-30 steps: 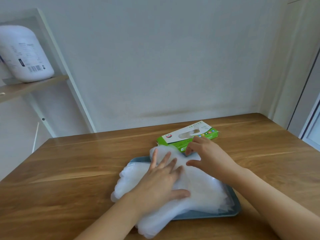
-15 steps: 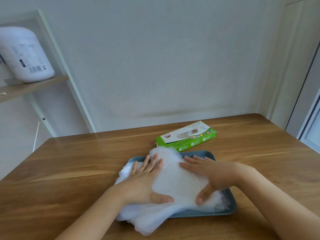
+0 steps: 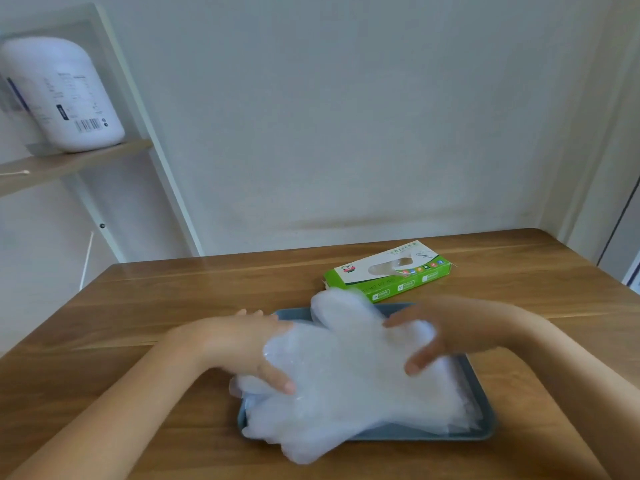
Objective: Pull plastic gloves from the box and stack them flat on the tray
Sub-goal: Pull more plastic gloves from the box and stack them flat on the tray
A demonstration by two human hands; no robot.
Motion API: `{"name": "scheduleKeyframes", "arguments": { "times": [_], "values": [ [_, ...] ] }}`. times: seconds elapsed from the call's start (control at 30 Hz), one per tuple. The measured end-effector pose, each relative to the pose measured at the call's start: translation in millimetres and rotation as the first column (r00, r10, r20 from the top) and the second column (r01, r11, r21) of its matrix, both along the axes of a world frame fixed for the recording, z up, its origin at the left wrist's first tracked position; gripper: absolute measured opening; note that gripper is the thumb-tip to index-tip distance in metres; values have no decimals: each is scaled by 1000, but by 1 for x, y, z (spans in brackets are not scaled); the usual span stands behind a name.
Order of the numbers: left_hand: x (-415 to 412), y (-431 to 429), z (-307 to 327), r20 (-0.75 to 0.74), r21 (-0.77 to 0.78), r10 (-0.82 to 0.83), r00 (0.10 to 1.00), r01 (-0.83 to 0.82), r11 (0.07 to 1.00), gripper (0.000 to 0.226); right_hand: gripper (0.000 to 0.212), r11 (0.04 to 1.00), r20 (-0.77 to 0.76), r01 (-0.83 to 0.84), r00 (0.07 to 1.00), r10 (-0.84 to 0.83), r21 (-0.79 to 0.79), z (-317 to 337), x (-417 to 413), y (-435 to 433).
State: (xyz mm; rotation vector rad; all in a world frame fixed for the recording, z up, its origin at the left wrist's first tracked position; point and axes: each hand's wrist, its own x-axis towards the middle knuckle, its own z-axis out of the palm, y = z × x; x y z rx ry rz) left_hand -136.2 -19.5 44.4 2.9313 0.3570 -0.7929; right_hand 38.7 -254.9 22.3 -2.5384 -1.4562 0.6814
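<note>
A white jug (image 3: 62,95) with a barcode label stands on a wooden shelf (image 3: 76,161) up left of the wooden surface (image 3: 173,299), which meets a pale wall (image 3: 346,116).

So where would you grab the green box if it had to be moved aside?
Probably from above, across its narrow width near the right end. The box lies flat on the table, so both long sides are free there, while the glove pile on the tray crowds its left near corner.
</note>
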Motion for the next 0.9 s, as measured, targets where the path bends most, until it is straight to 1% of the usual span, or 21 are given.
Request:
{"name": "scheduleKeyframes", "arguments": {
  "times": [0.03, 0.07, 0.1, 0.13, 0.17, 0.2, 0.27, 0.33, 0.4, 0.47, 0.5, 0.57, 0.63, 0.67, 0.77, 0.8, 0.9],
  "values": [
    [3, 2, 5, 87, -22, 17, 996, -15, 1000, 86, 62, 991, -11, 66, 998, -65, 120, 2, 5, 3],
    [8, 4, 9, 181, -48, 40, 983, -32, 998, 82, 43, 961, -34, 137, 991, -132, 241, 3, 12, 7],
    [14, 7, 12, 271, -77, 65, 960, -45, 996, 80, 26, 916, -41, 198, 980, -196, 350, 2, 20, 12],
    [24, 9, 12, 342, -112, 84, 936, -49, 993, 77, 15, 869, -12, 228, 969, -248, 438, -1, 31, 18],
    [33, 10, 11, 397, -151, 106, 912, -49, 987, 74, 11, 833, 20, 241, 957, -289, 499, -4, 41, 25],
    [46, 11, 9, 437, -196, 128, 890, -45, 980, 71, 13, 809, 40, 251, 947, -320, 532, -7, 52, 31],
    [70, 9, 1, 474, -280, 165, 865, -30, 960, 63, 17, 777, 41, 299, 923, -384, 554, -13, 67, 43],
    [93, 8, -9, 480, -354, 190, 856, -9, 935, 58, 19, 759, 54, 354, 889, -454, 546, -24, 79, 56],
    [112, 8, -20, 473, -377, 192, 860, 1, 926, 53, 30, 739, 41, 426, 853, -521, 522, -31, 85, 68],
    [127, 9, -31, 437, -386, 180, 881, 3, 922, 51, 43, 768, 43, 471, 840, -540, 434, -36, 86, 78],
    [133, 9, -36, 413, -400, 181, 893, 0, 917, 52, 47, 794, 57, 482, 841, -538, 371, -36, 86, 82],
    [140, 12, -45, 369, -428, 190, 910, -15, 904, 56, 50, 801, 54, 515, 830, -555, 305, -35, 86, 88],
    [145, 16, -52, 345, -452, 205, 916, -29, 892, 64, 47, 782, 34, 538, 817, -576, 317, -35, 87, 92],
    [145, 18, -54, 336, -468, 211, 918, -32, 883, 69, 42, 782, 31, 529, 822, -569, 329, -36, 88, 93],
    [146, 22, -58, 321, -519, 228, 919, -31, 854, 76, 14, 809, 3, 469, 864, -503, 354, -38, 89, 93],
    [146, 22, -59, 316, -525, 229, 921, -31, 850, 77, 9, 804, -24, 466, 870, -493, 368, -39, 90, 91],
    [148, 21, -61, 315, -531, 234, 920, -33, 847, 76, 13, 777, -119, 475, 874, -471, 413, -37, 92, 87]
  ]
}}
